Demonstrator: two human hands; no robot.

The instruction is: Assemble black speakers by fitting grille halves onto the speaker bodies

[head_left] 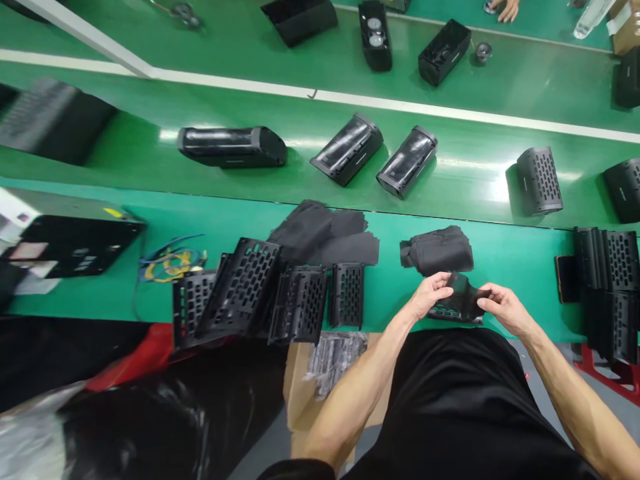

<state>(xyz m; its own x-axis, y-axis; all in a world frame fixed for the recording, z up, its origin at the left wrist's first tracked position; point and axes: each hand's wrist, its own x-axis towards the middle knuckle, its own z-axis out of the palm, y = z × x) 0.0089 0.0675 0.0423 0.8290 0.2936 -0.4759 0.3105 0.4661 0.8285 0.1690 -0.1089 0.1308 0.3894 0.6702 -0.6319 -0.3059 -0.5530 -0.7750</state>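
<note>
A thin black fabric sheet is stretched between my two hands, low over the table's near edge. My left hand pinches its left end, and my right hand pinches the right end. Beneath the sheet lies a black perforated speaker grille, mostly covered by it. Just beyond my hands rests a pile of similar black fabric pieces. Left of them, more fabric sheets are spread behind several black perforated grilles.
Black speakers sit on the green line beyond the table. Stacked grilles and a phone are at the right. Coiled cables lie at left. An open cardboard box stands below the edge. Another person's hand shows far off.
</note>
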